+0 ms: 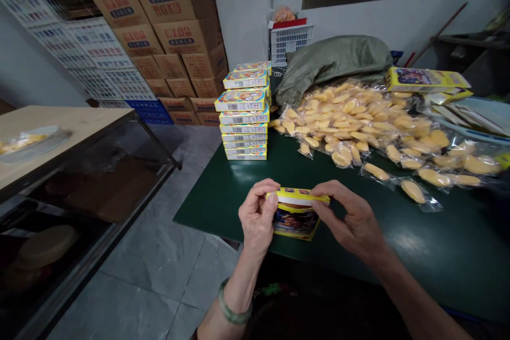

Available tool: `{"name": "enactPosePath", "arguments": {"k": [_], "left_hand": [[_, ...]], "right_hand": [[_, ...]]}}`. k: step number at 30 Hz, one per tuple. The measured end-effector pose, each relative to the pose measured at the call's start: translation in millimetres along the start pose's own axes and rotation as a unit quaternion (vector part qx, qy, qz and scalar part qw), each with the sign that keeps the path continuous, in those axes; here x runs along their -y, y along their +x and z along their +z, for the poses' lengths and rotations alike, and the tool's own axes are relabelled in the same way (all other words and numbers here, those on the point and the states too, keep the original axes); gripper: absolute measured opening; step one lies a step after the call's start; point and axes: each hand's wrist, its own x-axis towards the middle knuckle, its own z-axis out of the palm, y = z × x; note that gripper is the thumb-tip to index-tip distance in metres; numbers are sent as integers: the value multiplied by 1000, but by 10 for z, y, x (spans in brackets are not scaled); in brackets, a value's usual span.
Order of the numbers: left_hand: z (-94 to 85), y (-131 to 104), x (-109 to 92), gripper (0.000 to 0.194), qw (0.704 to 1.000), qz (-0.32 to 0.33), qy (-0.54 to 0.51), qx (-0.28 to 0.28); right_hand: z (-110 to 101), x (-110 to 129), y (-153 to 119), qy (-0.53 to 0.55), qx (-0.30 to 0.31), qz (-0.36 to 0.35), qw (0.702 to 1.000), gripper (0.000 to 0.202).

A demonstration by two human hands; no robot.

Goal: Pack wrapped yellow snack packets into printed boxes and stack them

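A small yellow box (297, 220) with a dark printed front is held upright just above the near edge of the green table. My left hand (258, 218) pinches its upper left corner between thumb and fingers. At the upper right corner my right hand (350, 218) grips the top flap (297, 197), which shows a white strip and does not lie fully down. Whatever is inside the box is hidden. Beyond my hands lies a heap of yellow, oval pieces in clear wrappers (342, 117). Stacked yellow boxes (244, 130) stand to the left of the heap.
The green table (215, 196) ends at left above a tiled floor. A green sack (334, 64) lies behind the heap. At right are flat yellow boxes (426, 78) and a light blue basin (494, 109). Cardboard cartons (179, 37) and a wooden-topped table (91, 114) stand left.
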Motion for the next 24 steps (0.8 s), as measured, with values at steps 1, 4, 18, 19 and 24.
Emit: {"name": "enactPosePath", "arguments": {"k": [1,4,18,19,24], "left_hand": [[-9,0,-1,7,1000,-1,-5,4],[-32,-3,3,6,1000,0,-18,16],[-63,98,-114,26,957,159,171,174],[-60,112,-125,26,948,174,194,185],[-17,111,-89,26,941,198,216,171]], "right_hand": [[-2,12,1,0,1,1,1000,9],[-22,33,3,-5,17,-3,1000,10],[-298,51,243,-58,240,-38,968,17],[-311,55,274,-60,252,-39,965,18],[-291,58,322,-73,240,-67,966,24]]}}
